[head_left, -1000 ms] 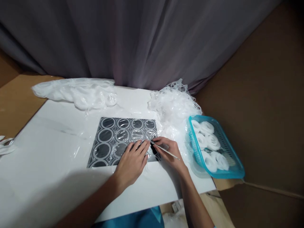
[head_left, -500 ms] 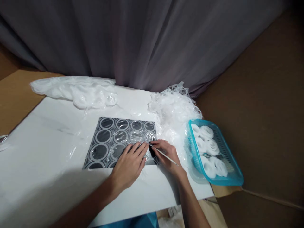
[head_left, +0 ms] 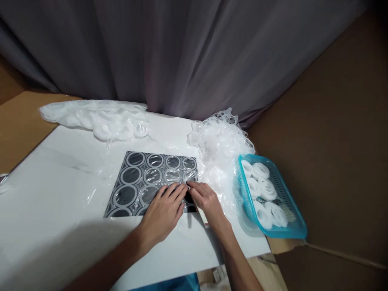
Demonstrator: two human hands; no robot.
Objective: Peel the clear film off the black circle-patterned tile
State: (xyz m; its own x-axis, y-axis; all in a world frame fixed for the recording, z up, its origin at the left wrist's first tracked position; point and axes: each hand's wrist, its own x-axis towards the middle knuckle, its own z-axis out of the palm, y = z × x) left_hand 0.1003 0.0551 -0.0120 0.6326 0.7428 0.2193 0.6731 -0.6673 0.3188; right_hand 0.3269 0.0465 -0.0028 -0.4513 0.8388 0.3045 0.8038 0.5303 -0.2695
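A thin dark sheet (head_left: 131, 175) printed with rows of grey rings lies on the white table, with clear, glossy film over it. My left hand (head_left: 165, 204) rests flat on its lower middle, fingers stretched forward and slightly apart. Close by on the right, my right hand (head_left: 208, 202) has its fingers pinched at the sheet's right part, almost touching the left fingertips. It grips a slim, pale pen-like tool (head_left: 203, 218), whose lower end shows beneath the hand. The tool's tip is hidden, so its exact kind cannot be made out.
A heap of clear film scraps with cut-out holes (head_left: 222, 139) lies behind and right of the sheet. Further right, a blue plastic basket (head_left: 292, 202) holds several white rings (head_left: 260, 169). Folded film (head_left: 100, 117) lies at the back left, before a grey curtain (head_left: 169, 52).
My right hand has turned, its fingertips shifting slightly left and the tool swinging to a steeper angle, now mostly covered by the hand. My left hand stays on the sheet.
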